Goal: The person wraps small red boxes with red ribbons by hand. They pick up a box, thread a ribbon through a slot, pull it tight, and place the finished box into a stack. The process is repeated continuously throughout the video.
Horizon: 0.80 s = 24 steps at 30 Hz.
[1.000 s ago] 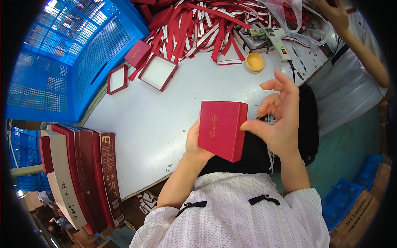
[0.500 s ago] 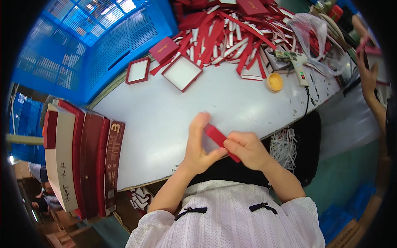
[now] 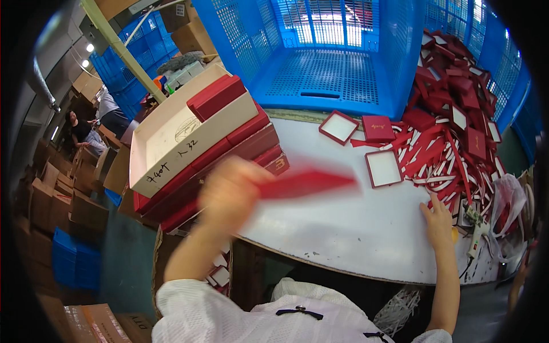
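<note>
My left hand (image 3: 231, 191), smeared by motion, is closed on a red box (image 3: 311, 183) over the left part of the table. The box is blurred too, so its finer shape cannot be made out. Just beyond that hand is a cream carton tray (image 3: 166, 166) with a dark red box (image 3: 214, 98) in its far end. My right hand (image 3: 439, 226) is over the table at the right with its fingers apart and nothing in them. Nearest its fingertips lies a heap of red and white ribbons (image 3: 437, 163). An open box half with a white inside (image 3: 384, 169) lies to its left.
A big blue plastic crate (image 3: 337, 103) stands at the table's far side. Many small red boxes (image 3: 457, 86) are heaped at the far right. A glue gun (image 3: 478, 240) and a clear plastic bag (image 3: 509, 208) are at the right. Cardboard boxes (image 3: 86, 211) fill the left background.
The view has swung left. Both hands held the red box together; now the left hand alone carries it leftward, while the right has let go and moved across to the ribbons.
</note>
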Each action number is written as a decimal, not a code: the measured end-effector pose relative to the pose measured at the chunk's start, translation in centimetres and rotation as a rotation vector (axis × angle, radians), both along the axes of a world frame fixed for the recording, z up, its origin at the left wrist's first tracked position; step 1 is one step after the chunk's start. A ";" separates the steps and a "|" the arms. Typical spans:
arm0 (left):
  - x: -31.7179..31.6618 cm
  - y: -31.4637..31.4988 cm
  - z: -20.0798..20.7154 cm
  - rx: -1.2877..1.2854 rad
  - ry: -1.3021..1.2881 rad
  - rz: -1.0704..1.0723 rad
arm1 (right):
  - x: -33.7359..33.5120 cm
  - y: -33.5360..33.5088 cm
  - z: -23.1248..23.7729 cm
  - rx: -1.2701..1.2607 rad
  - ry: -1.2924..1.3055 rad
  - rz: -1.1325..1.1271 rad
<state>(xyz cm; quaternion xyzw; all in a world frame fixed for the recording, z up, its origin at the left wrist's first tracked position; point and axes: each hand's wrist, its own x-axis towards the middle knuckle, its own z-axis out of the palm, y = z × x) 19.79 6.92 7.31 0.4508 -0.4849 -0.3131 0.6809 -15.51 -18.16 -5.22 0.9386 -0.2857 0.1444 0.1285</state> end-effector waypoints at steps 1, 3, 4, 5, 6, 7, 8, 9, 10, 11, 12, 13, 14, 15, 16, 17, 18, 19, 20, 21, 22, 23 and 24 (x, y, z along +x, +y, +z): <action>-0.3 -1.5 4.6 -0.186 0.399 0.006 | -0.6 -0.5 -0.1 0.018 0.006 0.002; 5.9 -1.7 9.0 -0.496 0.005 0.303 | -1.2 -1.2 -0.7 0.031 0.011 0.039; 10.4 0.3 10.6 -0.462 -0.126 0.330 | -0.5 -1.3 -0.8 0.045 0.004 0.087; 14.8 1.6 11.0 -0.399 -0.128 0.337 | 0.5 -0.9 -0.7 0.094 -0.092 0.121; 18.6 2.5 10.6 -0.283 -0.091 0.331 | 1.5 -0.1 -0.3 0.143 -0.181 0.146; 19.6 1.6 10.0 -0.098 -0.071 0.454 | 2.0 0.5 0.2 0.187 -0.271 0.153; 20.4 0.6 9.1 0.085 -0.047 0.566 | 2.3 1.2 0.9 0.236 -0.343 0.116; 21.4 0.2 7.8 0.165 -0.053 0.465 | 2.8 2.0 1.8 0.290 -0.419 0.088; 20.3 -1.7 7.2 0.238 -0.051 0.340 | 2.8 2.6 2.6 0.331 -0.489 0.038; 18.5 -2.8 6.8 0.394 -0.081 0.328 | 2.6 3.0 3.2 0.389 -0.550 0.004; 18.3 -2.8 7.2 0.404 -0.049 0.292 | 2.8 3.5 3.7 0.461 -0.614 -0.011; 18.2 -3.5 6.9 0.417 -0.010 0.239 | 2.6 4.3 4.0 0.529 -0.673 -0.043; 18.0 -4.2 6.8 0.431 0.026 0.184 | 3.2 5.0 4.6 0.669 -0.858 -0.060; 17.3 -4.4 6.9 0.385 0.079 0.176 | 3.9 5.5 5.1 0.809 -1.043 -0.082; 18.5 -4.2 6.7 0.404 0.035 0.063 | 3.8 5.6 5.1 0.827 -1.057 -0.029; 17.3 -4.7 6.8 0.435 0.063 0.113 | 3.6 5.7 5.6 0.825 -1.027 -0.009; 17.8 -4.3 6.8 0.466 0.058 0.156 | 3.8 6.5 6.4 0.937 -1.062 -0.066; 17.5 -4.1 6.6 0.512 -0.011 0.248 | 4.0 7.4 7.4 1.017 -1.046 -0.124; 21.2 -2.1 6.9 0.549 -0.287 0.557 | 4.5 8.6 8.8 1.188 -1.080 -0.108; 23.3 -1.5 7.4 0.416 -0.629 0.847 | 4.7 9.4 9.8 1.344 -1.109 -0.093; 20.9 -3.4 7.1 -0.077 -0.845 0.805 | 4.6 9.9 10.1 1.377 -1.107 -0.102; 14.5 -5.4 7.2 -0.105 -0.773 0.675 | 4.4 10.3 10.1 1.408 -1.103 -0.117; 6.8 -6.9 7.4 -0.126 -0.709 0.557 | 4.3 10.6 10.1 1.450 -1.096 -0.120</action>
